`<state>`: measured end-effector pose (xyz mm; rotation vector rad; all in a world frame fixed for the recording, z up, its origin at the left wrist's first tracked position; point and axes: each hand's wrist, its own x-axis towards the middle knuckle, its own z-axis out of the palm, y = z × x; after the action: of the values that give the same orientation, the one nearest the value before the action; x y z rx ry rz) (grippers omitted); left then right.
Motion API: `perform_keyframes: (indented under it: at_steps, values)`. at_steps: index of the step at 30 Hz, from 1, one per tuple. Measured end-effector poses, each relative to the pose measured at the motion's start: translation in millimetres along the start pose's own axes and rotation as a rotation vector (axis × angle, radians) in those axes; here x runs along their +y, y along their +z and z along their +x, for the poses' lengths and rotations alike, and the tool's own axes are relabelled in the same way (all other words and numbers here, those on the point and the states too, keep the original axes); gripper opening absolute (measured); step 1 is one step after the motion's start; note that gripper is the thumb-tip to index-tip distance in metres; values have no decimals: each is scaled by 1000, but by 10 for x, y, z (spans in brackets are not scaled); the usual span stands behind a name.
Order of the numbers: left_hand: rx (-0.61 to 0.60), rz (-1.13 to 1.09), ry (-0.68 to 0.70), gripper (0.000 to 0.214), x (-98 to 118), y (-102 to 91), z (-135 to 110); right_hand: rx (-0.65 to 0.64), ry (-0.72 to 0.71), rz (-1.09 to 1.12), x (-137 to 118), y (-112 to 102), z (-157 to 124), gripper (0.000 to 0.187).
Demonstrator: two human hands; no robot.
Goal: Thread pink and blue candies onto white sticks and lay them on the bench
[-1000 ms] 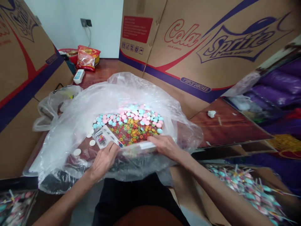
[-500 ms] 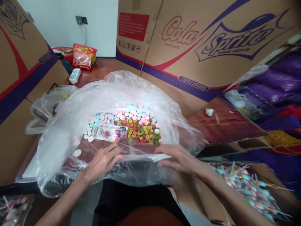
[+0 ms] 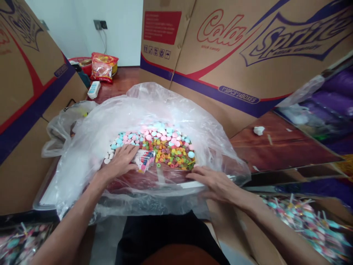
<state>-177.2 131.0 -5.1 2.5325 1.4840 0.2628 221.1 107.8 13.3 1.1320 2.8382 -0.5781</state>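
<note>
My left hand (image 3: 121, 161) lies over the left end of a stack of small printed packets (image 3: 145, 160), fingers stretched out and thumb apart. My right hand (image 3: 211, 180) is at the front right, its fingers extended beside some thin white sticks (image 3: 190, 184) at the bag's edge. Behind the hands, a heap of pink, blue and white candy tablets (image 3: 162, 134) and colourful ring candies (image 3: 172, 154) sits inside a large clear plastic bag (image 3: 220, 143). What lies beneath the left palm is hidden.
Large cardboard boxes (image 3: 204, 66) stand behind and to the left. Boxes of wrapped candies on sticks (image 3: 306, 224) flank me at the lower right and lower left. A crumpled white scrap (image 3: 258, 130) and a red snack bag (image 3: 102, 68) lie on the brown table (image 3: 286, 147).
My left hand has moved from the bag's front edge forward onto the packets. The right hand stays near the sticks, its fingers shifted slightly. The whole view has shifted a little.
</note>
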Motion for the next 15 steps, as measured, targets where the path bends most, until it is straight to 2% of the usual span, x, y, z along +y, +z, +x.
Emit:
perform_keyframes:
  at_steps: [2, 6, 10, 13, 15]
  values:
    - [-6, -41, 16, 58, 0, 31, 29, 6, 21, 15, 22, 21, 50, 22]
    - [88, -138, 72, 36, 48, 136, 50, 43, 15, 101, 11, -79, 220, 23]
    - [237, -197, 73, 30, 69, 190, 23, 270, -54, 170, -99, -434, 380, 26]
    - [288, -259, 30, 30, 45, 123, 20, 435, -104, 126, -241, -770, 414, 29]
    - [322, -322, -13, 32, 11, 49, 18, 497, -97, 105, -321, -923, 383, 27]
